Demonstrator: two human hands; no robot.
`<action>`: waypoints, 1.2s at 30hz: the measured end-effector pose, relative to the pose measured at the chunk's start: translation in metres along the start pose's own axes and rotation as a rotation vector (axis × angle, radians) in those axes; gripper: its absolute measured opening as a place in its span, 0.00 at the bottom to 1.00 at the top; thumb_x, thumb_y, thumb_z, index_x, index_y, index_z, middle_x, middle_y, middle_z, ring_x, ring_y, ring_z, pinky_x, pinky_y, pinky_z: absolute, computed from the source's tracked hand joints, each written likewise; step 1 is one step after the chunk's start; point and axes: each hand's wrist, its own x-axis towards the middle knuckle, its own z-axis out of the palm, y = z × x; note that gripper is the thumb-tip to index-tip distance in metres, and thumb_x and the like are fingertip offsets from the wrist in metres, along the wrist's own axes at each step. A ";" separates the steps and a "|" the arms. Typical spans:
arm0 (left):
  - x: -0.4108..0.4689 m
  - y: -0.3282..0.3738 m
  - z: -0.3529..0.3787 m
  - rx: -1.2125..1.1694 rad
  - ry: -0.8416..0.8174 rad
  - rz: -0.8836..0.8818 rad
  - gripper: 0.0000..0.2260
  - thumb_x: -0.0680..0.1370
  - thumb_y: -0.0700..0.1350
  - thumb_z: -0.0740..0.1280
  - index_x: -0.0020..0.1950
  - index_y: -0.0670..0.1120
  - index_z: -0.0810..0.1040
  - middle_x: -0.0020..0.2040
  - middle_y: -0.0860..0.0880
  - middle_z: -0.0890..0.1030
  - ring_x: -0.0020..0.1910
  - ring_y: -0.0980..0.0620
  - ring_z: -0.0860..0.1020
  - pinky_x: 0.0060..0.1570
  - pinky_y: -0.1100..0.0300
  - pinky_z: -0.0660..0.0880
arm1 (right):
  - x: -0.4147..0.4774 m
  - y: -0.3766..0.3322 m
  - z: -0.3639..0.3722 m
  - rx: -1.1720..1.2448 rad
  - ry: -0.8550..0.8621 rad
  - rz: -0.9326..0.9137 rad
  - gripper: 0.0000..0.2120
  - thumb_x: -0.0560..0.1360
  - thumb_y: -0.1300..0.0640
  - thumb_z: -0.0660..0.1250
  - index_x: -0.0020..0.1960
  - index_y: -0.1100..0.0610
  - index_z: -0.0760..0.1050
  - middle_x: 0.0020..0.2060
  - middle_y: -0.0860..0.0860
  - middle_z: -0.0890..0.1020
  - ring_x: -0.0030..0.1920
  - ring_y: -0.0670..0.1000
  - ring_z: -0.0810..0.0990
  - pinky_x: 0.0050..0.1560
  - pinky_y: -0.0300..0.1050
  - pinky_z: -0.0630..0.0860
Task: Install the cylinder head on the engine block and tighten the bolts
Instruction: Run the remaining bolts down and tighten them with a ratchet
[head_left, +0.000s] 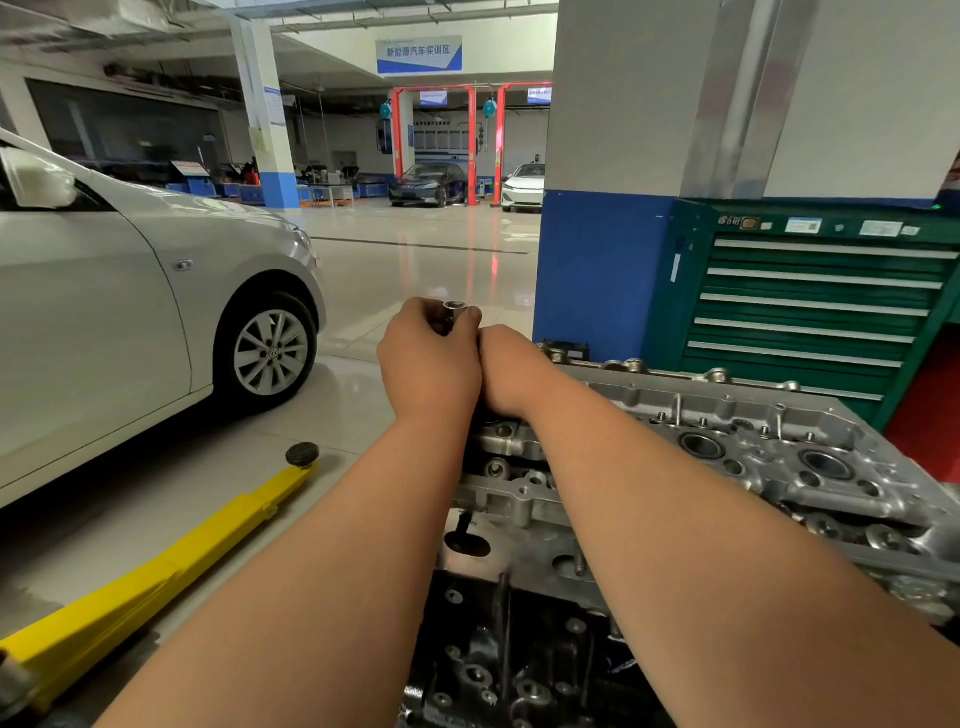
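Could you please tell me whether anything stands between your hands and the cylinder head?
Only the socket tool, gripped by the left hand beside the right hand, over the end of the cylinder head; nothing else visible.

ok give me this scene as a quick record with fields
left hand: grips metal tool, its tubular end showing above the fingers
right hand: against left hand, fingers hidden
cylinder head: on engine block, under the forearms
nearby: silver car, yellow lift arm, green tool cabinet
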 end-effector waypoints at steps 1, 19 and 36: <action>-0.001 0.000 0.000 0.008 -0.006 0.016 0.06 0.76 0.49 0.70 0.48 0.47 0.79 0.38 0.57 0.76 0.35 0.62 0.71 0.35 0.79 0.64 | -0.001 -0.001 -0.002 -0.007 -0.005 -0.013 0.17 0.75 0.69 0.60 0.32 0.53 0.65 0.29 0.50 0.70 0.29 0.48 0.68 0.27 0.40 0.61; -0.003 0.001 0.000 -0.020 -0.064 -0.010 0.16 0.80 0.49 0.63 0.66 0.46 0.75 0.53 0.51 0.81 0.50 0.54 0.76 0.41 0.72 0.65 | -0.004 0.000 -0.006 0.067 0.003 -0.009 0.14 0.75 0.70 0.60 0.33 0.57 0.70 0.29 0.50 0.72 0.29 0.47 0.68 0.24 0.33 0.63; -0.004 0.002 -0.003 -0.001 -0.043 0.027 0.19 0.79 0.48 0.65 0.70 0.46 0.73 0.60 0.49 0.80 0.60 0.51 0.77 0.50 0.68 0.65 | -0.006 -0.003 -0.006 -0.004 0.002 -0.032 0.09 0.76 0.69 0.60 0.38 0.60 0.71 0.29 0.50 0.70 0.28 0.47 0.67 0.24 0.35 0.61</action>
